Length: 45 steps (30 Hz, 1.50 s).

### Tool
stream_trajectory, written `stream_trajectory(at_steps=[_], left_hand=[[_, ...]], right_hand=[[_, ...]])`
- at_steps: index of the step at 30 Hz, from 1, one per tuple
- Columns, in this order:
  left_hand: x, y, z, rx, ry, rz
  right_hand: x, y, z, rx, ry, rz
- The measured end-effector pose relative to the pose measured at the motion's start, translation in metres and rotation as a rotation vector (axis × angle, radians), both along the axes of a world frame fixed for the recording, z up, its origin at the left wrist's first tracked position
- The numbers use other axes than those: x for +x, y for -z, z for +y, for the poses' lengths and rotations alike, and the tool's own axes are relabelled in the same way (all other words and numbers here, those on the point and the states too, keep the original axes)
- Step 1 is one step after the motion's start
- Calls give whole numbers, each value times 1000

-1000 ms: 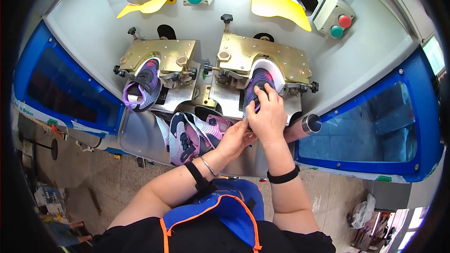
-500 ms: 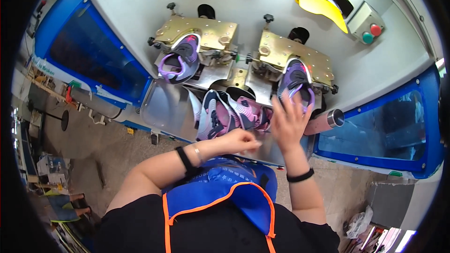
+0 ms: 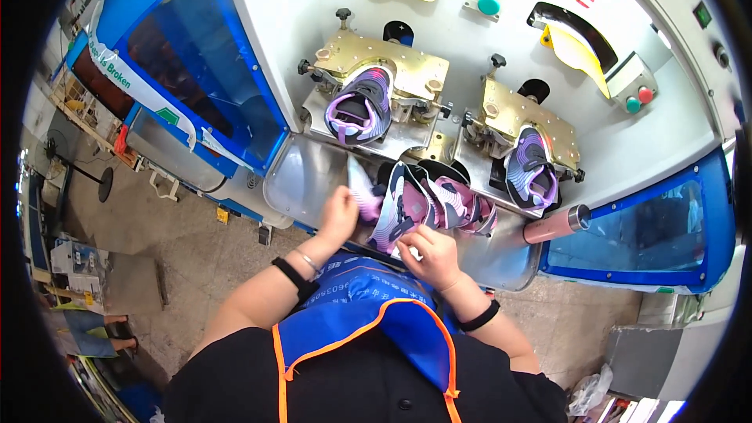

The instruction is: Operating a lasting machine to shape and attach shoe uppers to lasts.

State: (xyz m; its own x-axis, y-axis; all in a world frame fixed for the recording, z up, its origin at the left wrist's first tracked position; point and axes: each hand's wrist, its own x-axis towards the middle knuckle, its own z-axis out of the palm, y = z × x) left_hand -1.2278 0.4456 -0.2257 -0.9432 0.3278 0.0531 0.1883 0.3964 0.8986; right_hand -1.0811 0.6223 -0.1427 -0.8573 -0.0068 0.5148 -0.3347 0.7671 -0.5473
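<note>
My left hand (image 3: pixel 338 215) is closed on the edge of a pale and purple shoe upper (image 3: pixel 365 192), blurred by motion, at the left end of a row. My right hand (image 3: pixel 434 258) has curled fingers close to the lower end of a navy and pink shoe upper (image 3: pixel 393 215). Whether it grips anything is hidden. More pink striped uppers (image 3: pixel 453 202) lean together to the right on the metal tray (image 3: pixel 301 180). Beyond them, a purple and black shoe (image 3: pixel 364 106) sits in the left brass clamp, and a similar shoe (image 3: pixel 531 168) in the right one.
A pink bottle (image 3: pixel 558 224) stands at the tray's right end. Brass clamp plates (image 3: pixel 392 59) with black knobs rise behind the tray. Blue-framed windows (image 3: pixel 196 63) flank the machine. Yellow flaps (image 3: pixel 576 55) hang from wall slots beside red and green buttons (image 3: pixel 488 5).
My right hand has come down and left from the right clamped shoe to the uppers. My left hand has moved left onto the leftmost upper. The view has shifted.
</note>
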Motion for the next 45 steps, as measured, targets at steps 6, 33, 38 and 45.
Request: stream_trajectory(at_steps=[6,33,38,45], left_hand=[[-10,-52,-60,861,-168,-809],[-3,-175,8,791,559,-535],[1,-136,-18,761,408,-660],[9,-138,-26,762,357,-691]], right_hand=[[4,-21,-24,-20,-25,-110],[-13,-220,209,620,575,399],[-63,-239,282,280,694,217],[-119,-255,318,216,878,-37]])
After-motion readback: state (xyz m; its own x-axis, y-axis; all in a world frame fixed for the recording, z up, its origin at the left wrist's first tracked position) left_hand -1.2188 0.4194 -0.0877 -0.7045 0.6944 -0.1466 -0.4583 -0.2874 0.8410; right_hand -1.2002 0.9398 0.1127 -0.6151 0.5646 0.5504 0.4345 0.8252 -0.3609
